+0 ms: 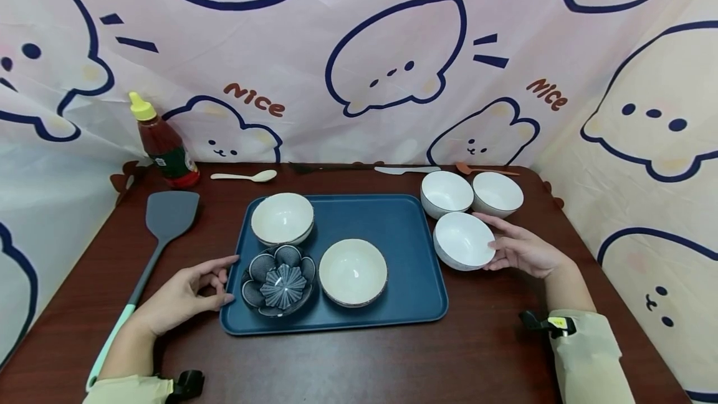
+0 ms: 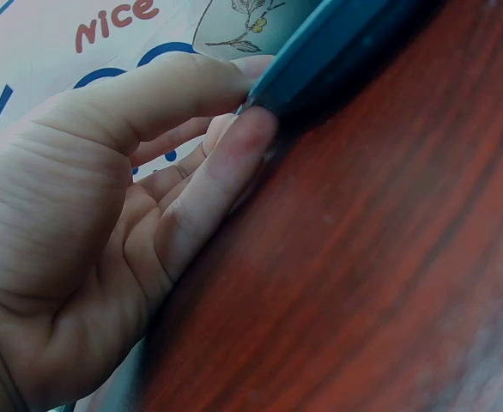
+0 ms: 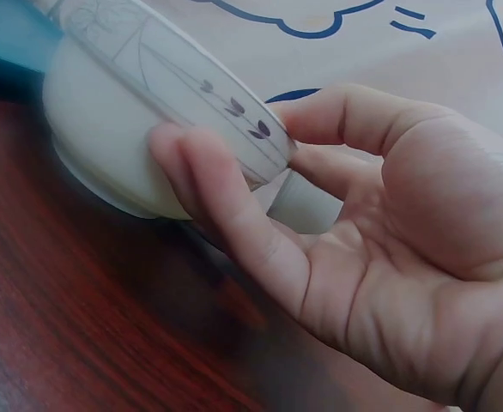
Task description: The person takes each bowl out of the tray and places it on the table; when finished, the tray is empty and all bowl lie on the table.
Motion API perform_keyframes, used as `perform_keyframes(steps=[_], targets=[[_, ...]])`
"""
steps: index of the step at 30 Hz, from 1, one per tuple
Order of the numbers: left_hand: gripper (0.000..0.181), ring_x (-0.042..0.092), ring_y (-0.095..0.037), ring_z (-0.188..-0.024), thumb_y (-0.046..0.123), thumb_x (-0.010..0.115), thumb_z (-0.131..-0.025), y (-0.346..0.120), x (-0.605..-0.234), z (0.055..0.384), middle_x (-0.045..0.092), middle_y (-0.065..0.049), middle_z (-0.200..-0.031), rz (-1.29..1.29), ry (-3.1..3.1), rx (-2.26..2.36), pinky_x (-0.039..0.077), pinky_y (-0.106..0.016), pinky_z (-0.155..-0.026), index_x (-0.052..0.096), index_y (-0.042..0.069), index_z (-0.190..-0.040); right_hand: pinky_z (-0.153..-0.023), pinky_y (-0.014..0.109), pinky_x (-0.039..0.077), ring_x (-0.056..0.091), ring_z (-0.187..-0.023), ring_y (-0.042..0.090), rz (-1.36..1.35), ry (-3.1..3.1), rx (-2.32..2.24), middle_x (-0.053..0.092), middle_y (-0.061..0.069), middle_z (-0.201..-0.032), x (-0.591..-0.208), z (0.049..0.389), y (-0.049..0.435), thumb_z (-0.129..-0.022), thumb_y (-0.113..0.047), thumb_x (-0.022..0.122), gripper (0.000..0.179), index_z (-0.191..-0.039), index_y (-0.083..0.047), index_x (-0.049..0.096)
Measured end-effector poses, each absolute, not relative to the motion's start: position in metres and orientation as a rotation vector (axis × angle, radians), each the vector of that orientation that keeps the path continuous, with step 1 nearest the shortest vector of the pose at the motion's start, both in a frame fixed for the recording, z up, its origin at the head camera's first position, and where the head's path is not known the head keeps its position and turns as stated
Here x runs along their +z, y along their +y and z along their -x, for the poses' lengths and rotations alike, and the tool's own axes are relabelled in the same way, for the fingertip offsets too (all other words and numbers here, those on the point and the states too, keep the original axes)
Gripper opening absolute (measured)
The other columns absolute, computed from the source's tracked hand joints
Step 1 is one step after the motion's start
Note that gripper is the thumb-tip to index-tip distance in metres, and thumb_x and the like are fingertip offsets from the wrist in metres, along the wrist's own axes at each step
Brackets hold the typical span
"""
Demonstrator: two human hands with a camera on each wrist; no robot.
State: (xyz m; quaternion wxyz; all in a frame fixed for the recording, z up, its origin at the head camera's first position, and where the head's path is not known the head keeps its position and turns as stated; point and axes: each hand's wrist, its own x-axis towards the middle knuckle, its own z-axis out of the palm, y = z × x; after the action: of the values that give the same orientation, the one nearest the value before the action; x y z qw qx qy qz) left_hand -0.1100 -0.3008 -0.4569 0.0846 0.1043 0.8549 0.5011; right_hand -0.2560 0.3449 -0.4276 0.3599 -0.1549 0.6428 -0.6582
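A blue tray [image 1: 412, 254] lies on the table, and at its left edge my left hand [image 1: 187, 292] pinches the rim between thumb and fingers. The left wrist view shows the thumb [image 2: 243, 146] against the tray's edge [image 2: 299, 64]. Just right of the tray, my right hand [image 1: 524, 248] grips a white bowl [image 1: 463, 240] by its right side. Leaf sprigs decorate that bowl's outer wall [image 3: 191, 94] in the right wrist view. On the tray stand a cream bowl [image 1: 282, 219], another cream bowl [image 1: 353, 272] and a dark flower-shaped bowl [image 1: 283, 285].
Behind the gripped bowl stand two white bowls [image 1: 447, 192] [image 1: 497, 192]. Along the back lie a cream spoon [image 1: 244, 176], a pale knife [image 1: 406, 169] and a brown utensil [image 1: 488, 171]. A red sauce bottle [image 1: 168, 148] and a grey spatula [image 1: 171, 214] are at left.
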Motion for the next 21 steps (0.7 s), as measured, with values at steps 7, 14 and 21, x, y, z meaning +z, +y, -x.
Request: perform_keyframes(steps=[7, 14, 21], targets=[[0.063, 0.06, -0.011, -0.081, 0.016, 0.078, -0.086, -0.301, -0.456, 0.11, 0.056, -0.01, -0.096, -0.315, 2.559, 1.489, 0.049, -0.024, -0.068, 0.05, 0.004, -0.142, -0.081, 0.042, 0.059, 0.075, -0.085, 0.022, 0.366, 1.843, -1.612, 0.065, 0.003, -0.115, -0.416, 0.252, 0.346, -0.107, -0.011, 0.039, 0.055, -0.158, -0.014, 0.019], [0.063, 0.06, -0.012, -0.082, 0.017, 0.078, -0.087, -0.301, -0.457, 0.11, 0.056, -0.01, -0.096, -0.308, 2.552, 1.492, 0.049, -0.023, -0.069, 0.05, 0.005, -0.142, -0.08, 0.031, 0.059, 0.075, -0.084, 0.02, 0.388, 1.964, -1.72, 0.065, -0.004, -0.129, -0.403, 0.25, 0.36, -0.108, -0.011, 0.04, 0.052, -0.157, -0.011, 0.025], [0.062, 0.059, -0.013, -0.083, 0.017, 0.077, -0.088, -0.302, -0.458, 0.111, 0.056, -0.01, -0.096, -0.31, 2.524, 1.507, 0.049, -0.024, -0.068, 0.049, 0.004, -0.142, -0.081, 0.027, 0.058, 0.073, -0.085, 0.017, 0.507, 1.834, -1.942, 0.064, 0.005, -0.131, -0.388, 0.246, 0.352, -0.107, -0.002, 0.034, 0.048, -0.154, -0.011, 0.032]])
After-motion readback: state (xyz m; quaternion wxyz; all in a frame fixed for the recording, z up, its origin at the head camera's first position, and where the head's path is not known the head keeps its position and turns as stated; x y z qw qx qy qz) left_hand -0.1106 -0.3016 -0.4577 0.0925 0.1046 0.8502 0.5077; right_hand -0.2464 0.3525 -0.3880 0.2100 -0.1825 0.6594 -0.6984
